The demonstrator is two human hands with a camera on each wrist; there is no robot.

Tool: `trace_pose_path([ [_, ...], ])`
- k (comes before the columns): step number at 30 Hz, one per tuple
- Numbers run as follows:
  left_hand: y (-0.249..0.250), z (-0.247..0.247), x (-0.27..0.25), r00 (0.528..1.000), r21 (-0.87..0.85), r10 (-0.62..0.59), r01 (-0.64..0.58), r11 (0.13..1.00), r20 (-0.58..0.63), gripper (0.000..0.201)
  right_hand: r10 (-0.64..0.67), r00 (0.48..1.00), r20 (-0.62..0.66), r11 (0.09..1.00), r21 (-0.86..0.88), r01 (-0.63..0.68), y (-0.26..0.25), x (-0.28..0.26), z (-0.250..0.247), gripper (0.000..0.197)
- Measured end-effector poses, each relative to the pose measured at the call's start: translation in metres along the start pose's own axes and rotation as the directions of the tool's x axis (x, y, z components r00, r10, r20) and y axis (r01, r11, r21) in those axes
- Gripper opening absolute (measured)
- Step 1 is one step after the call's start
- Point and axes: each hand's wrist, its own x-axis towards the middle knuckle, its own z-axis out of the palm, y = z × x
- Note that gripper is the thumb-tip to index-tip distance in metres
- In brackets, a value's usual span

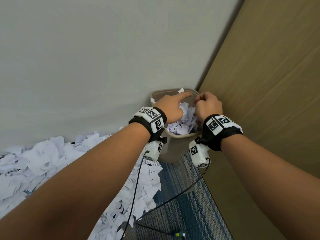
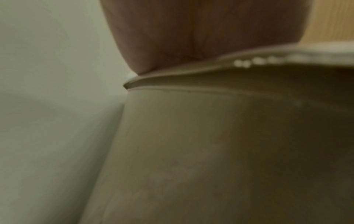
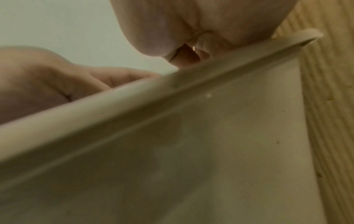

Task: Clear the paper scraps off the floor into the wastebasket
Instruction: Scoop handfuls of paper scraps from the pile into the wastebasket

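Observation:
A beige wastebasket stands in the corner, filled to near the rim with white paper scraps. My left hand is over its opening with the fingers stretched out above the scraps. My right hand hovers over the bin's right side with its fingers curled; no paper shows in it. A big pile of torn paper scraps covers the floor to the left. Both wrist views look up the bin's wall at the palms; the inside is hidden there.
A white wall is behind the bin and a wooden panel closes it in on the right. Blue-grey carpet lies in front, crossed by black cables. Two small scraps cling to the bin's rim.

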Motion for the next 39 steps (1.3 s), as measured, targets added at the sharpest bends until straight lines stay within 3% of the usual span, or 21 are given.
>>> trace_pose_path([
  [8, -0.011, 0.0, 0.002, 0.987, 0.032, 0.073, -0.069, 0.997, -0.142, 0.06, -0.079, 0.994, -0.07, 0.994, -0.077, 0.073, -0.008, 0.006, 0.006, 0.013],
  [11, -0.011, -0.003, 0.007, 0.994, 0.132, 0.062, -0.05, 0.99, -0.087, 0.035, -0.114, 0.989, -0.091, 0.992, -0.065, 0.108, -0.013, 0.006, 0.01, 0.017],
  [14, -0.014, 0.001, 0.009, 0.997, 0.147, 0.064, -0.056, 0.988, -0.05, 0.037, -0.13, 0.987, -0.097, 0.991, -0.048, 0.126, -0.017, 0.005, 0.013, 0.015],
  [21, -0.025, -0.014, 0.001, 0.959, 0.121, 0.079, -0.047, 0.992, -0.274, 0.032, -0.168, 0.979, -0.116, 0.986, -0.006, 0.169, -0.039, 0.001, 0.02, 0.015],
  [24, -0.043, -0.031, -0.01, 0.917, 0.133, 0.05, 0.004, 0.991, -0.395, 0.026, -0.214, 0.972, -0.092, 0.976, 0.015, 0.217, -0.058, -0.006, 0.029, 0.017],
  [29, -0.088, -0.071, -0.041, 0.847, 0.1, 0.069, -0.019, 0.995, -0.527, 0.025, -0.331, 0.944, 0.004, 0.941, 0.07, 0.33, -0.097, -0.036, 0.059, 0.015],
  [32, -0.129, -0.084, -0.076, 0.879, 0.16, 0.012, 0.074, 0.984, -0.478, 0.025, -0.414, 0.905, 0.099, 0.91, 0.058, 0.411, -0.11, -0.057, 0.085, 0.014],
  [36, -0.203, -0.095, -0.153, 0.956, 0.436, -0.196, 0.276, 0.857, -0.22, 0.028, -0.491, 0.812, 0.316, 0.855, -0.002, 0.518, -0.106, -0.085, 0.122, 0.013],
  [39, -0.259, -0.108, -0.221, 0.885, 0.548, -0.456, 0.431, 0.717, -0.1, 0.029, -0.49, 0.71, 0.505, 0.804, -0.052, 0.592, -0.098, -0.106, 0.154, 0.013],
])
